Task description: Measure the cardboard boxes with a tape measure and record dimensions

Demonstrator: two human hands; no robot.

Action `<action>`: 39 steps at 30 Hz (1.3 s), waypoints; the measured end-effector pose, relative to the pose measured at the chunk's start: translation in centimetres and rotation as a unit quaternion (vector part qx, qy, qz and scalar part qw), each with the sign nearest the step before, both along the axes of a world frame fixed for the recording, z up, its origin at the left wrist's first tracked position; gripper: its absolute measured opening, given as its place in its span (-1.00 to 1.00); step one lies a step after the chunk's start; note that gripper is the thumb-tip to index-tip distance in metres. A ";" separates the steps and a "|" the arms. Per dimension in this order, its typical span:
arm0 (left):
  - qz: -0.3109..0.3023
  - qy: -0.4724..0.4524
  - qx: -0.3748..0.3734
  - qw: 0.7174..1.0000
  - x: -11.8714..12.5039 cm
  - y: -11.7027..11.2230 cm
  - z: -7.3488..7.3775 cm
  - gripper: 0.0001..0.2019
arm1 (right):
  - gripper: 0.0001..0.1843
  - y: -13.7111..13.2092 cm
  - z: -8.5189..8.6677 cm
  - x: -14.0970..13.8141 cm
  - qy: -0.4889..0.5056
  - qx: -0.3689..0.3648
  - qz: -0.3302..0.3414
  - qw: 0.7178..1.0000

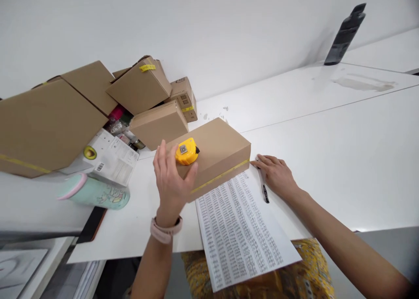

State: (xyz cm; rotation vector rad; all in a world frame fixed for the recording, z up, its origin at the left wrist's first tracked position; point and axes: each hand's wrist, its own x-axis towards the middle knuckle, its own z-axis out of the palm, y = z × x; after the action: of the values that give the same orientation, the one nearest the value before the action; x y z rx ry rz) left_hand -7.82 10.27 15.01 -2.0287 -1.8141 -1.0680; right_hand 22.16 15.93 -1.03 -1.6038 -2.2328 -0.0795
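Observation:
A yellow tape measure [187,151] with a metal clip sits over the left part of a closed cardboard box [216,144]. My left hand [172,176] curls round the tape measure, thumb on the near side and fingers on the left. How firmly it grips is hard to see. My right hand [275,174] rests palm down on the table, fingers apart, with a fingertip at the box's right corner. A pen [264,190] lies along the table, partly under that hand. The printed sheet [242,233] reaches from the box's front over the table edge.
More cardboard boxes [140,87] are stacked at the back left. Beside them lie a white carton [114,157] with an avocado picture and a mint bottle [98,193] on its side. A dark bottle [344,37] stands at the back right of the white table [330,146].

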 end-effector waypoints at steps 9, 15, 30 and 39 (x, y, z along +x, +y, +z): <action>0.026 -0.062 -0.217 0.974 -1.4 2.4 2.5 -0.14 | -0.32 -0.1 -0.7 0.3 0.051 0.020 -0.006 0.999; 0.013 -0.043 -0.183 0.982 0.2 3.9 2.6 -0.25 | -0.43 0.3 -0.7 0.4 0.126 0.026 -0.010 0.992; -0.229 -0.306 -0.366 0.849 3.8 -11.2 0.3 -0.22 | -0.48 -13.5 13.1 -4.9 0.567 -0.412 0.241 0.671; -0.183 -0.341 -0.338 0.858 0.8 -10.7 0.6 -0.32 | -0.54 -10.2 13.9 -4.5 0.644 -0.393 0.147 0.640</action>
State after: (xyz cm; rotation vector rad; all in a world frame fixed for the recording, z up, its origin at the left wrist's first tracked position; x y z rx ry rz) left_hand -7.03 -0.39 15.60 -2.7169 -2.4764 -1.5755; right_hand 17.66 5.76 12.85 -0.8631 -1.2043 1.7370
